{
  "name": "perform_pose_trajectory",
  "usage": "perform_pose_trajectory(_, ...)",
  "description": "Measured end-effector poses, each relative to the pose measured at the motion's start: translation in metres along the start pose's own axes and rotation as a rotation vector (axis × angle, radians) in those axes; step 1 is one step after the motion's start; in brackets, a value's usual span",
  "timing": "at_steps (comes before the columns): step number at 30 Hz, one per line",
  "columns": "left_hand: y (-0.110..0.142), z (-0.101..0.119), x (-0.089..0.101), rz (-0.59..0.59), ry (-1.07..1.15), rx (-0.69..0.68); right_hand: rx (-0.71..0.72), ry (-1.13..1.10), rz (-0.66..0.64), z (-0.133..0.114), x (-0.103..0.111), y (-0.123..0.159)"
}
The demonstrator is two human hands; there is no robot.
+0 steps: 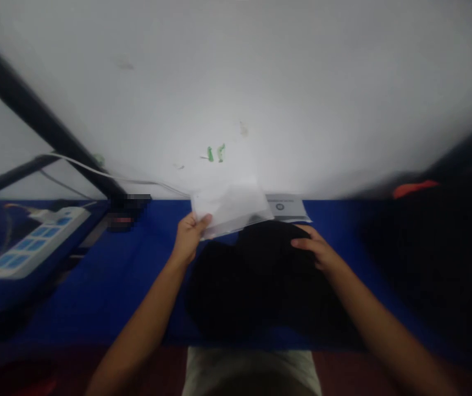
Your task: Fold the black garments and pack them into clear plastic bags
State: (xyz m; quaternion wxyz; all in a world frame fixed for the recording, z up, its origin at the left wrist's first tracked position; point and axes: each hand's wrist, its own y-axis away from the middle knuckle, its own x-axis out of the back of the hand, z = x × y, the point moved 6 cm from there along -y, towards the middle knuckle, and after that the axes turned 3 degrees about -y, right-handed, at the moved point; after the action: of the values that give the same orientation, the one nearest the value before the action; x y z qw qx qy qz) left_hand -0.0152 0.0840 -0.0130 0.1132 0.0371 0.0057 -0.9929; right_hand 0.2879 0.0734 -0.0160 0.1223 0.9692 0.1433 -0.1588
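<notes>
My left hand (pixel 190 234) pinches the lower left corner of a white packet (pixel 233 206), thin and partly see-through, tilted above the blue surface. My right hand (pixel 316 246) is closed on the upper right edge of a soft black item (pixel 272 247), with the thumb on top. This dark item looks like cloth and spreads across the surface in front of me; its exact kind is too dark to make out. Behind it lies a grey-white packet (pixel 288 206) with a round dark mark and a line of print, partly covered by the white one.
On the left lies a white power strip (pixel 35 242) with blue sockets and a white cable (pixel 137 180). A dark metal frame (pixel 33 104) slants along the left. The blue surface (pixel 132 275) meets a pale wall (pixel 301 110). A dark mass (pixel 437 258) fills the right side.
</notes>
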Motion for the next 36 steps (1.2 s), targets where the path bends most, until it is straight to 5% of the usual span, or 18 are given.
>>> perform_pose_trajectory(6,-0.052,-0.003,0.032,0.123,-0.572,-0.094,-0.203,0.082,-0.243,0.013,-0.006,0.006)
perform_pose_trajectory(11,-0.064,0.005,0.023,0.241,-1.072,-0.281,-0.202,0.162,-0.39,0.017,-0.012,0.004)
perform_pose_trajectory(13,-0.06,0.007,0.001,0.158,-1.301,-0.459,-0.192,0.171,-0.405,0.017,-0.013,0.003)
perform_pose_trajectory(17,-0.053,-0.012,-0.045,-0.299,-1.428,-0.635,-0.182,0.163,-0.442,0.016,-0.016,0.003)
perform_pose_trajectory(21,-0.064,-0.036,-0.061,-0.601,-1.436,-0.456,-0.182,0.156,-0.475,0.015,-0.018,0.005)
perform_pose_trajectory(25,-0.062,-0.03,-0.067,-0.598,-1.334,-0.41,-0.212,0.136,-0.427,0.019,-0.014,0.005)
perform_pose_trajectory(29,-0.018,0.007,-0.083,-0.56,-0.975,-0.474,-0.232,0.119,-0.432,0.022,-0.013,0.006)
perform_pose_trajectory(32,0.026,0.024,-0.1,-0.817,-0.595,-0.335,-0.235,0.124,-0.444,0.018,-0.009,0.007)
perform_pose_trajectory(34,0.048,0.025,-0.11,-1.022,-0.496,-0.232,-0.233,0.144,-0.436,0.01,-0.003,0.007)
perform_pose_trajectory(36,0.055,0.02,-0.114,-1.099,-0.494,-0.141,-0.238,0.186,-0.419,0.003,0.005,0.006)
